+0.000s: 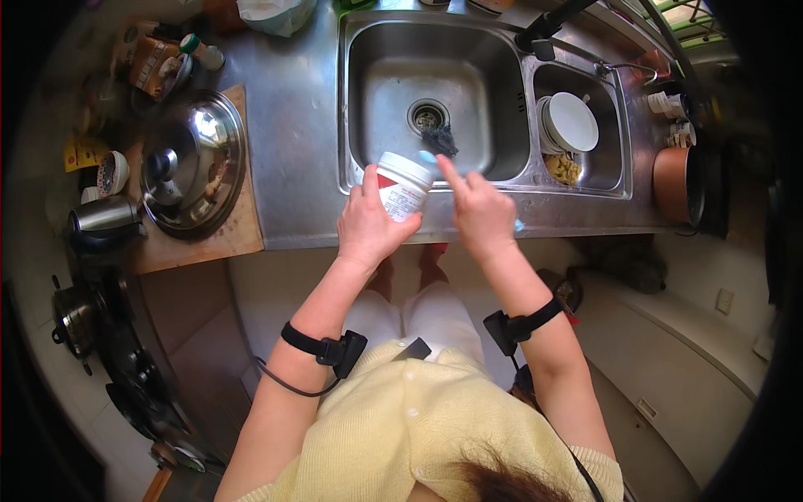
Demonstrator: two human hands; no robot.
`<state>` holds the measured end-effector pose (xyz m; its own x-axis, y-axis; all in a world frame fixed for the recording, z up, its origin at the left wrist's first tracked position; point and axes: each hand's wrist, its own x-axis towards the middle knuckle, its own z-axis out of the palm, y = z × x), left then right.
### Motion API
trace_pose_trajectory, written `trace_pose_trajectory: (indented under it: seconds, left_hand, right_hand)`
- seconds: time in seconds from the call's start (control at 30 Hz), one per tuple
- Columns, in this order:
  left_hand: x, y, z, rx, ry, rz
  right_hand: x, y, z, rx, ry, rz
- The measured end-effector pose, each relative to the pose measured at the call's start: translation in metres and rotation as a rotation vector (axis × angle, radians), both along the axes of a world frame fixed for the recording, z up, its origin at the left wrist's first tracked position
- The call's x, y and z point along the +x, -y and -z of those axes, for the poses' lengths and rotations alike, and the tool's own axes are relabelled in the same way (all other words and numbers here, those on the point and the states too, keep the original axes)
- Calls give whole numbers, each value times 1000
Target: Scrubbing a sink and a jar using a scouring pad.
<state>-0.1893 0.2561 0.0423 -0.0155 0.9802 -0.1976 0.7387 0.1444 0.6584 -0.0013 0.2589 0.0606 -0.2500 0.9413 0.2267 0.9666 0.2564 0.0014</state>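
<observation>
My left hand (370,223) grips a white plastic jar (404,182), tilted, with a printed label facing me and a white top. In my right hand (484,210) is a slender light-blue implement (428,157), its rounded tip close to the jar's top and its other end showing past my palm. Motion blur hides what kind of implement it is, and I cannot tell whether the tip touches the jar. Both hands are over the front edge of a stainless-steel sink basin (382,81). A dark scouring pad (441,140) lies by the drain strainer (428,115).
The smaller basin at right holds white plates (572,122) and yellowish pieces (563,169). A black faucet (542,34) reaches over the sink. At left, a shiny pot lid (194,163) rests on a wooden board (241,226). A copper-coloured pot (674,182) stands far right.
</observation>
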Motion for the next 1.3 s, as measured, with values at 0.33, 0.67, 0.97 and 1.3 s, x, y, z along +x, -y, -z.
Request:
trace_pose_trajectory:
  seconds: [0.33,0.67,0.97,1.3]
  left_hand:
    - [-15,-9,12,-72,210,-56]
    - [-20,-8,15,-67,189,-52]
    - [-2,6,3,268,-377,116]
    - [10,8,0,263,-426,142]
  right_hand:
    - [-32,32,-13,-222,-448,-128]
    - [8,10,-17,-312,-791,50]
    - [0,18,2,-205,-676,-18]
    - [-2,17,1,-212,-367,78]
